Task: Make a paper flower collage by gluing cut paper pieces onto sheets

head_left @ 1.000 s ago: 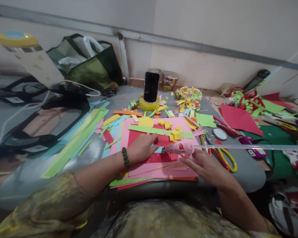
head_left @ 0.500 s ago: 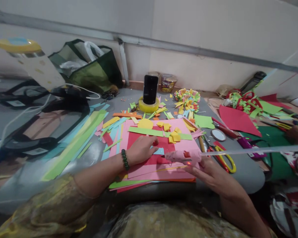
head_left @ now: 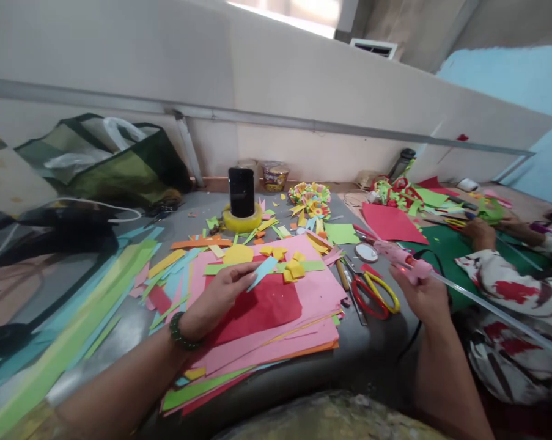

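On the left side, paper strips (head_left: 76,321) lie on the tabletop (head_left: 206,206). The left hand (head_left: 219,294) pinches a small blue paper (head_left: 263,273) over the paper stack (head_left: 321,299). Next come some yellow pieces (head_left: 294,271), then the scissors (head_left: 356,294). The right hand (head_left: 423,298) is closed around the glue gun (head_left: 395,253). Farther right, a co-worker's hand (head_left: 480,233) is seen.

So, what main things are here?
Stacked paper sheets: several, pink and red, centre
Round tape roll: 1, yellow, back middle
Rectangular phone: 1, black, at roll
Fabric bag: 1, green, back left
Paper flowers: several, multicoloured, behind sheets
Long paper strips: many, green and blue, left
Metal scissors: count unclear, red and yellow, right
Short paper strip: 1, blue, over sheets
Plastic glue gun: 1, pink, at right
Co-worker's sleeve: at least 1, white-red, right
Left hand: 1, bare, holding strip
Right hand: 1, bare, holding gun
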Available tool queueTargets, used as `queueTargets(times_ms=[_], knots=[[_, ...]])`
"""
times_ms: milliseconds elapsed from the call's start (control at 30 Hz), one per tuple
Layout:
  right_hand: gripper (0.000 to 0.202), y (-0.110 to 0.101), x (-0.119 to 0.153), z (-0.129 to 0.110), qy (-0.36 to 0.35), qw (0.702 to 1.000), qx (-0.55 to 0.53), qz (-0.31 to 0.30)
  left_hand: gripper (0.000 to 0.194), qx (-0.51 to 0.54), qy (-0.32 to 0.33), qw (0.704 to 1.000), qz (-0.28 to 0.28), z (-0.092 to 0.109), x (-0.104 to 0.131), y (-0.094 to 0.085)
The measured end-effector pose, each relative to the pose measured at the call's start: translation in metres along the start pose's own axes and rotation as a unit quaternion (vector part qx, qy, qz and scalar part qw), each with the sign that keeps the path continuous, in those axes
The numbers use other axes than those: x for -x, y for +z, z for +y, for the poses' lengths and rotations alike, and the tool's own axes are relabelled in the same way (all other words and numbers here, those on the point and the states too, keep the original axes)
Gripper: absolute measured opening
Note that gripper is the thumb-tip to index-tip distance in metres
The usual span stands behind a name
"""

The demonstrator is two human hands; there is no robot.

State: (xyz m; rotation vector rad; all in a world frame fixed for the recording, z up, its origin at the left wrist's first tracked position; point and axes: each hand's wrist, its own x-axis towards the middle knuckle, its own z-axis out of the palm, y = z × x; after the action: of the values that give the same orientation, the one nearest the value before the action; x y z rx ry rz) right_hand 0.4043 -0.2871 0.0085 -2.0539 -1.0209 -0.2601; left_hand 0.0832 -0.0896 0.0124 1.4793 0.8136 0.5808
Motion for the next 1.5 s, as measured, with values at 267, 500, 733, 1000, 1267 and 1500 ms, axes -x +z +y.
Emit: queueTargets(times_ms=[267,500,733,1000,1267,1500], knots=[[0.047,0.001,-0.002,0.017,0.161,0.985,0.041,-0.039,0.042,0.119,-0.045,0.992,0.023,0.002,0.0,0.003],[0.031,0.003,-0.005,0.021,0.163,0.982,0.047,-0.084,0.037,0.091,-0.048,0.995,0.012,0.004,0.002,0.004],[0.035,-0.007,-0.01,0.017,0.16,0.962,0.159,-0.157,0.035,0.073,-0.034,0.997,0.0,0.005,0.002,0.005],[0.033,-0.045,0.023,0.004,0.097,0.959,0.237,-0.117,0.036,0.062,-0.024,0.998,-0.024,0.001,0.0,0.006],[0.026,0.03,0.057,-0.096,-0.368,0.914,-0.093,-0.141,0.032,0.099,-0.057,0.989,-0.09,-0.002,0.008,0.015],[0.02,0.077,0.053,-0.121,-0.463,0.867,-0.122,-0.139,0.032,0.105,-0.046,0.985,-0.13,-0.008,0.011,0.016]])
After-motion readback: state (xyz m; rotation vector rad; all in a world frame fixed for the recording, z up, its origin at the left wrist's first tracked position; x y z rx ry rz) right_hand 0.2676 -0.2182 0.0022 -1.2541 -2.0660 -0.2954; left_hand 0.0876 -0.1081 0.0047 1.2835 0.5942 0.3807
